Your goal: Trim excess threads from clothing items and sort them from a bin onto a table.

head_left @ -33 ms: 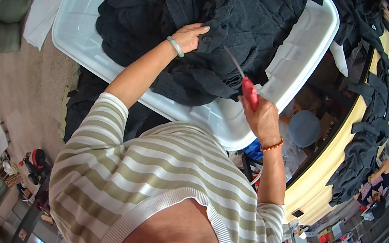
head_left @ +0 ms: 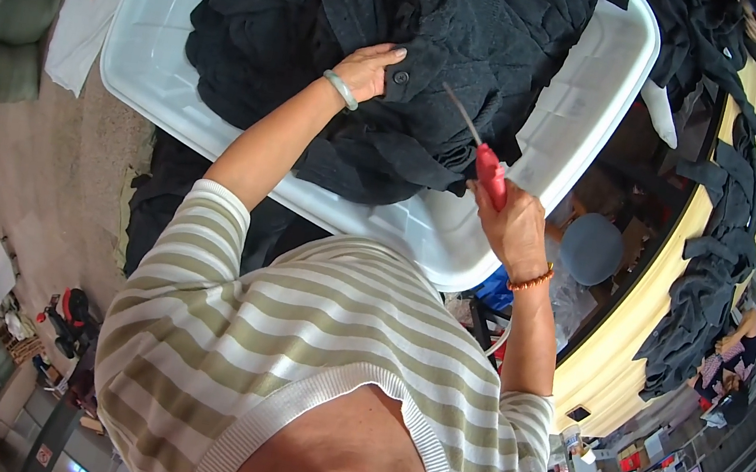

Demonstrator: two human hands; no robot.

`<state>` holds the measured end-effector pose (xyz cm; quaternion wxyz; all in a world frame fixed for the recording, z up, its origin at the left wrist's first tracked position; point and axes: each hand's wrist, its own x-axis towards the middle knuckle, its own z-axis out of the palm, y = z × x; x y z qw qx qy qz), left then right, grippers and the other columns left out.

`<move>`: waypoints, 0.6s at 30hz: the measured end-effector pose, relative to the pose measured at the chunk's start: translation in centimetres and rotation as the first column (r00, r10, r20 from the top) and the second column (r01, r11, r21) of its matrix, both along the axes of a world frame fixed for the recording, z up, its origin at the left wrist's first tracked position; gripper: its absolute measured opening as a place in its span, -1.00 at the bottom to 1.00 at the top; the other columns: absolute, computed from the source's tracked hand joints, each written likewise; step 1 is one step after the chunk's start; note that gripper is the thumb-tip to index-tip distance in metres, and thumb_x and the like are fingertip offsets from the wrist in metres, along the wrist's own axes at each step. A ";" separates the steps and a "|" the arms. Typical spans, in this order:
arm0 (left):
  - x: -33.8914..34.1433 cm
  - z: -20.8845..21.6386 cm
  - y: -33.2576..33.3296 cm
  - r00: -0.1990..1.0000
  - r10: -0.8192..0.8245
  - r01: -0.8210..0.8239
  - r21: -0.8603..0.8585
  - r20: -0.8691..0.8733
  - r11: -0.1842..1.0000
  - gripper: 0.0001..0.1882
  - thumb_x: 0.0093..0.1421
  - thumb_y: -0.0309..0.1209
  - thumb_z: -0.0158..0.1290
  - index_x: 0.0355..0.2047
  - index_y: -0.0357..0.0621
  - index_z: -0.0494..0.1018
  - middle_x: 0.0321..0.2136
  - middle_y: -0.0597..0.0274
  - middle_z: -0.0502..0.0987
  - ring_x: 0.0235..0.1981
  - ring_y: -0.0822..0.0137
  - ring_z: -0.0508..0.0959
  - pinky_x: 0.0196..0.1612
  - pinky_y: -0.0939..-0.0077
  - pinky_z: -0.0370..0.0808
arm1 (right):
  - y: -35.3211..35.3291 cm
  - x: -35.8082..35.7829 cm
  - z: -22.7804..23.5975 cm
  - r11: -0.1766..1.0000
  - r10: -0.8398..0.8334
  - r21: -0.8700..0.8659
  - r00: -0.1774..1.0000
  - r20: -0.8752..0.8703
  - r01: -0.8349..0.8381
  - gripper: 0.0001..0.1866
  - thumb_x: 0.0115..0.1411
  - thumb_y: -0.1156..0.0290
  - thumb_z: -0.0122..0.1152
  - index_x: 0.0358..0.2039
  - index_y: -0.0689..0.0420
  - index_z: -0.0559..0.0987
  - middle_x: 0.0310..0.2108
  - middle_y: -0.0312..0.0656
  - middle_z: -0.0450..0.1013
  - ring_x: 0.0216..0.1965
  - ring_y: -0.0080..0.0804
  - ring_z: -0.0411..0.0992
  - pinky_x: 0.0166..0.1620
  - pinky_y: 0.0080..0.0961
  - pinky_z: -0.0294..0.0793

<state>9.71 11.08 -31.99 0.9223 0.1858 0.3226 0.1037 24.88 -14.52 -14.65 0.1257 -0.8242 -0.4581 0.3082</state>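
Note:
A heap of black garments (head_left: 312,21) fills much of a white plastic tub (head_left: 134,68) in front of me. My left hand (head_left: 367,70) grips a piece of black cloth near a dark round button (head_left: 402,77), fingers partly hidden by the fabric. Closed round the red handle of a tool (head_left: 490,177) is my right hand (head_left: 512,225), over the tub's near right side. The tool's long thin metal rod points up and left over the garments, toward the buttoned piece. Whether its tip touches cloth I cannot tell.
A pale yellow table (head_left: 613,393) with black garments (head_left: 712,257) curves along the right. Beneath it is a round grey-blue stool seat (head_left: 591,249). A pale cord (head_left: 501,340) runs beside my right forearm. Stuffed sacks (head_left: 20,12) stand far left. Another person (head_left: 731,362) is at far right.
My right hand and the red-handled tool have shifted slightly right, drawing the rod's tip a little away from the button. My left hand stays in place on the cloth.

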 end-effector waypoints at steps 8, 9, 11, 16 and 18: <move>-0.8 -0.7 -0.7 0.975 -0.217 0.221 0.183 -0.039 0.958 -0.72 0.31 -0.42 -0.01 -0.02 -0.28 0.42 -0.10 0.19 0.54 -0.07 0.35 0.55 0.03 0.41 0.48 | 1.0 0.5 -0.5 0.993 0.118 0.004 0.993 -0.030 -0.117 -0.57 0.13 0.10 0.25 -0.56 0.28 0.52 -0.62 0.15 0.44 -0.51 0.12 0.46 -0.36 -0.12 0.45; -1.1 -0.7 -0.9 0.962 -0.260 0.272 0.223 -0.085 0.936 -0.72 0.31 -0.41 -0.01 -0.02 -0.28 0.42 -0.12 0.22 0.54 -0.10 0.39 0.55 0.00 0.45 0.49 | 1.1 0.7 -0.3 0.998 0.053 -0.024 0.998 -0.043 -0.055 -0.58 0.13 0.11 0.25 -0.56 0.27 0.52 -0.62 0.14 0.44 -0.50 0.12 0.46 -0.35 -0.12 0.45; -1.9 -1.0 -1.1 0.932 -0.338 0.362 0.294 -0.130 0.885 -0.72 0.31 -0.39 -0.01 -0.03 -0.27 0.43 -0.15 0.25 0.55 -0.14 0.45 0.54 -0.04 0.51 0.50 | 1.0 0.7 -0.4 0.999 -0.013 -0.053 0.998 -0.055 0.010 -0.58 0.13 0.11 0.25 -0.56 0.26 0.52 -0.62 0.14 0.44 -0.49 0.12 0.46 -0.34 -0.12 0.45; -3.3 -2.9 -1.5 0.918 -0.339 0.383 0.246 -0.206 0.890 -0.76 0.30 -0.38 0.01 -0.08 -0.22 0.46 -0.19 0.29 0.54 -0.13 0.48 0.52 -0.06 0.51 0.49 | 0.5 0.1 -1.1 0.991 0.127 -0.038 0.989 -0.082 -0.130 -0.59 0.13 0.11 0.25 -0.56 0.26 0.54 -0.61 0.14 0.45 -0.48 0.12 0.46 -0.32 -0.11 0.45; -3.5 -2.8 -1.7 0.950 -0.287 0.306 0.173 -0.122 0.936 -0.73 0.30 -0.37 0.00 -0.04 -0.23 0.43 -0.18 0.30 0.53 -0.09 0.47 0.51 -0.02 0.49 0.48 | 0.5 0.3 -1.2 0.990 0.130 -0.041 0.988 -0.079 -0.133 -0.59 0.12 0.10 0.25 -0.55 0.26 0.53 -0.59 0.15 0.45 -0.49 0.13 0.46 -0.33 -0.12 0.46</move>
